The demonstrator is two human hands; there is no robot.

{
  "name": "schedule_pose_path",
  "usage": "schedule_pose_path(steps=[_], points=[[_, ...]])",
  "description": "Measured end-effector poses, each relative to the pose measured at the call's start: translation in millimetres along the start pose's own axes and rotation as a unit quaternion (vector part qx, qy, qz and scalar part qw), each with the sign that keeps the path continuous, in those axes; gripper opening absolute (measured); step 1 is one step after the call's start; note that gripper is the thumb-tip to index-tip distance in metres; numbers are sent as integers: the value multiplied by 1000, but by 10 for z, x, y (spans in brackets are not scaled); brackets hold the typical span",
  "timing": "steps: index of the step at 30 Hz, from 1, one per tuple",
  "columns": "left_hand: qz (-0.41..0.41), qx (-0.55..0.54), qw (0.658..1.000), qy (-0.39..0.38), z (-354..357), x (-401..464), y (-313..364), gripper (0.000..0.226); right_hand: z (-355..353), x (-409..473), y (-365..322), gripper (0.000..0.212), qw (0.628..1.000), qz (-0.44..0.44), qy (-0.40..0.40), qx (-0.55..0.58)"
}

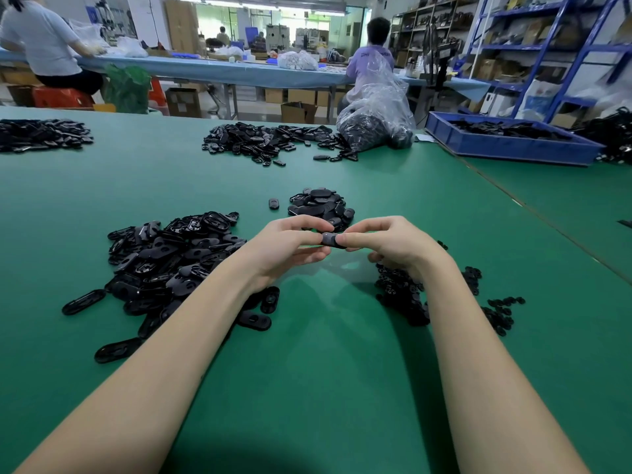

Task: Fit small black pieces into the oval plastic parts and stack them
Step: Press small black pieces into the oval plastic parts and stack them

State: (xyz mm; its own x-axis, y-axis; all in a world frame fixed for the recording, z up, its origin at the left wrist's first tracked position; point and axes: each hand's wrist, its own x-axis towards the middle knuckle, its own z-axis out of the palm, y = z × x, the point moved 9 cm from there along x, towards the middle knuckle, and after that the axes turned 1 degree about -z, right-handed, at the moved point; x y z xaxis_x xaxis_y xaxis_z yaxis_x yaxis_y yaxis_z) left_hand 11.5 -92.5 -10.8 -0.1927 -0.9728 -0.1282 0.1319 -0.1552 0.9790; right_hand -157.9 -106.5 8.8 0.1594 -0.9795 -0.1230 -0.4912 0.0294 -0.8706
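Above the green table (325,371), my left hand (287,244) and my right hand (390,244) meet and pinch one black oval plastic part (331,239) between their fingertips. A large heap of loose oval parts (171,261) lies to the left of my left forearm. Small black pieces (410,295) are scattered under and beside my right wrist. Just beyond my hands sits a compact pile of oval parts (321,206); whether they are fitted I cannot tell.
Further heaps of black parts (270,142) lie at the table's far side and far left (41,135). A clear plastic bag of parts (376,121) and a blue bin (509,138) stand at the back right. People sit at another bench behind.
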Motion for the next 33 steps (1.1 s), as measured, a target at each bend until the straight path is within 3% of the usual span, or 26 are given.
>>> schedule_pose_path(steps=[6,22,33], points=[[16,47,999,3,15,15,-35,12,123,9,58,19,998,6,-25,49],[20,100,994,45,-103,64,-82,12,199,126,26,2,1000,-19,-1,11],[27,131,986,95,-85,62,-133,12,180,178,106,15,999,-16,34,-15]])
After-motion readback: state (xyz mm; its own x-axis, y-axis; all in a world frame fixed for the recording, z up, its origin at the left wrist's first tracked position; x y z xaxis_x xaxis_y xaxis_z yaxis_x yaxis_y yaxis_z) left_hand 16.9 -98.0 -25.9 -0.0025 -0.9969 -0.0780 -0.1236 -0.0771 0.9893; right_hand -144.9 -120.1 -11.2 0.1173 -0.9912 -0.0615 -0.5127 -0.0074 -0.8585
